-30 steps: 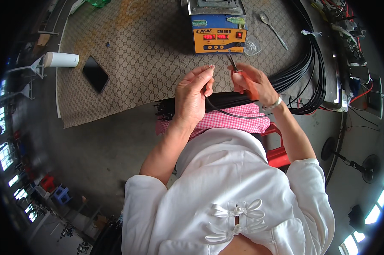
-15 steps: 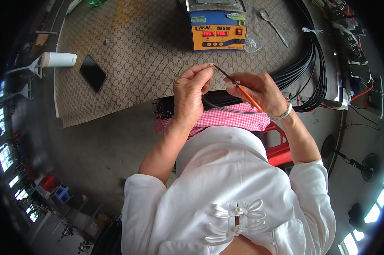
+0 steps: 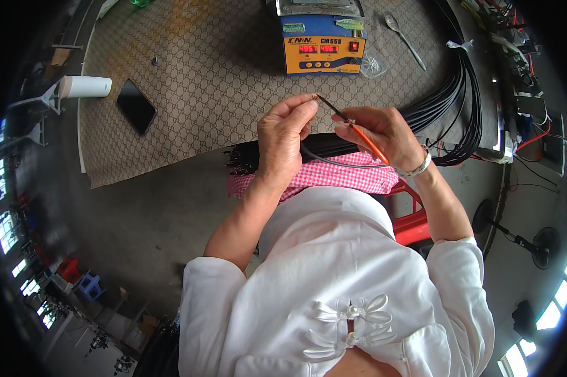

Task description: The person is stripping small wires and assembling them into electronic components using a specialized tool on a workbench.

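Observation:
My left hand (image 3: 282, 135) pinches the end of a thin black cable (image 3: 334, 164) between thumb and forefinger. The cable curves out below that hand and runs toward my right wrist. Closed in my right hand (image 3: 384, 133) is a slim tool with an orange handle (image 3: 370, 146) and a narrow dark shaft. Its exact kind is unclear. The shaft slants up to the left, its tip at the left fingertips. Fingers hide most of the cable end there.
A blue and yellow soldering pot unit (image 3: 323, 47) stands at the back, beside a spoon (image 3: 406, 43). Bundled black cables (image 3: 450, 103) sweep along the right and over my lap onto a pink checked cloth (image 3: 346, 176). A phone (image 3: 136, 107) and white cup (image 3: 87, 87) lie left.
Both hands stay in nearly the same place, still holding the cable and the orange-handled tool. Only slight finger movement and a small shift of the view show.

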A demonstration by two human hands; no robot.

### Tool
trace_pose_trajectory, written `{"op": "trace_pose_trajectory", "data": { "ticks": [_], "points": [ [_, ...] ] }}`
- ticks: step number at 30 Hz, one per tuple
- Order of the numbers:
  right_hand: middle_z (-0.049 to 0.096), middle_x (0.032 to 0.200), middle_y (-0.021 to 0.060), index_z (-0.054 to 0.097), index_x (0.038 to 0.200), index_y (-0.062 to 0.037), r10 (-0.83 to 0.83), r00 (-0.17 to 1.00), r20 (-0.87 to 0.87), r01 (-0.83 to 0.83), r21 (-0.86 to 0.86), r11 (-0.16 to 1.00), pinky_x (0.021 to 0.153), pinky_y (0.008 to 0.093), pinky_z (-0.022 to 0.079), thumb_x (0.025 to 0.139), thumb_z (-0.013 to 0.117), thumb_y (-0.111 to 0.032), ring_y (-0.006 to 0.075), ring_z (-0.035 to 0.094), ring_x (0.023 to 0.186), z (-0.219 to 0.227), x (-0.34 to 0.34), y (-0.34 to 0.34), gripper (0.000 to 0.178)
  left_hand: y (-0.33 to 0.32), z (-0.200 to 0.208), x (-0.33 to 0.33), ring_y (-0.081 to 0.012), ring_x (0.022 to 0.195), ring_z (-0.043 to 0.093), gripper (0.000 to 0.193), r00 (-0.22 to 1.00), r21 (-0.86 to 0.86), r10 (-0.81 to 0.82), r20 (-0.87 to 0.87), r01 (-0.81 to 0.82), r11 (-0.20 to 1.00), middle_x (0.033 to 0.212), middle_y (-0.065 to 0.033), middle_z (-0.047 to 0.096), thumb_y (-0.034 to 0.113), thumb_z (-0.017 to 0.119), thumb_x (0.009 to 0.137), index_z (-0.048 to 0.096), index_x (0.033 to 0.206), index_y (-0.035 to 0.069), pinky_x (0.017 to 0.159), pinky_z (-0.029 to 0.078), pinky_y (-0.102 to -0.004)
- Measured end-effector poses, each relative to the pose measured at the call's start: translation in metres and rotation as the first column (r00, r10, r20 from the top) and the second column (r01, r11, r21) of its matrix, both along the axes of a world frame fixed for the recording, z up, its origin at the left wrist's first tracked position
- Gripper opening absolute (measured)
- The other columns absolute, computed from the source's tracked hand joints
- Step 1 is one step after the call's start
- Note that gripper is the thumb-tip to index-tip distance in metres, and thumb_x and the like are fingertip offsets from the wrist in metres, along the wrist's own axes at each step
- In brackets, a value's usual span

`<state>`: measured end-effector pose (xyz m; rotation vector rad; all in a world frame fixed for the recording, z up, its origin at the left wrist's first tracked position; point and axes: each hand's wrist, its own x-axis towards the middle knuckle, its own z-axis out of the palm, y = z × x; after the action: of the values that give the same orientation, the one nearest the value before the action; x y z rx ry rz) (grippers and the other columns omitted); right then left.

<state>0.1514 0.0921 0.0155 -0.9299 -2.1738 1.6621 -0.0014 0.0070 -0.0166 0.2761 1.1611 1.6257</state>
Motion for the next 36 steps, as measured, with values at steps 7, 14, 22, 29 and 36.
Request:
{"op": "trace_pose_trajectory", "data": {
  "ticks": [7, 14, 22, 29, 36],
  "points": [
    [0.044, 0.047, 0.0044, 0.061, 0.079, 0.0009, 0.007, 1.0, 0.021, -0.012, 0.228, 0.974, 0.038, 0.0253, 0.031, 0.078, 0.066, -0.023, 0.0088, 0.037, 0.041, 0.002, -0.004, -0.001, 0.025, 0.0, 0.002, 0.0, -0.0008, 0.055, 0.043, 0.012, 0.997, -0.037, -0.001, -0.073, -0.001, 0.999, 0.068, 0.0026, 0.056, 0.006, 0.063, 0.077, 0.063, 0.088, 0.0, 0.048, 0.033, -0.0147],
    [0.044, 0.047, 0.0074, 0.056, 0.069, 0.0002, 0.055, 0.995, 0.08, -0.074, 0.254, 0.964, 0.039, 0.0268, 0.033, 0.078, 0.065, -0.022, 0.0128, 0.039, 0.04, 0.006, -0.005, 0.002, 0.025, 0.0, 0.003, 0.0, -0.0006, 0.054, 0.042, 0.012, 0.994, -0.043, -0.004, -0.111, 0.0, 0.999, 0.067, 0.0034, 0.055, 0.005, 0.062, 0.077, 0.063, 0.088, -0.001, 0.048, 0.032, -0.0152],
    [0.05, 0.052, 0.0102, 0.058, 0.079, 0.0005, 0.118, 0.993, -0.006, -0.106, 0.409, 0.906, 0.042, 0.0279, 0.039, 0.078, 0.064, -0.019, 0.0168, 0.049, 0.042, 0.0, -0.005, 0.006, 0.021, -0.002, 0.003, -0.003, -0.0042, 0.058, 0.046, 0.016, 0.991, -0.042, -0.046, -0.125, 0.041, 0.998, 0.069, -0.0014, 0.056, 0.007, 0.062, 0.078, 0.061, 0.091, -0.002, 0.05, 0.035, -0.0167],
    [0.056, 0.06, 0.0104, 0.061, 0.085, -0.002, 0.016, 0.984, 0.178, -0.1, 0.473, 0.875, 0.049, 0.031, 0.043, 0.076, 0.063, -0.017, 0.0235, 0.054, 0.052, -0.016, -0.003, 0.023, 0.018, -0.006, -0.003, -0.008, -0.0097, 0.067, 0.049, 0.018, 0.988, 0.106, -0.152, -0.018, 0.153, 0.983, 0.075, -0.0037, 0.056, 0.011, 0.059, 0.083, 0.059, 0.095, -0.003, 0.062, 0.041, -0.0218],
    [0.057, 0.073, 0.0095, 0.058, 0.101, -0.0073, -0.096, 0.951, 0.293, -0.211, 0.847, 0.488, 0.069, 0.0348, 0.047, 0.072, 0.061, -0.009, 0.026, 0.056, 0.074, -0.082, -0.017, 0.033, 0.029, -0.006, 0.0, -0.006, -0.0109, 0.071, 0.051, 0.016, 0.983, 0.154, -0.182, 0.026, 0.176, 0.972, 0.081, -0.0043, 0.058, 0.01, 0.059, 0.082, 0.059, 0.094, -0.001, 0.067, 0.042, -0.0231]
  ]
}}
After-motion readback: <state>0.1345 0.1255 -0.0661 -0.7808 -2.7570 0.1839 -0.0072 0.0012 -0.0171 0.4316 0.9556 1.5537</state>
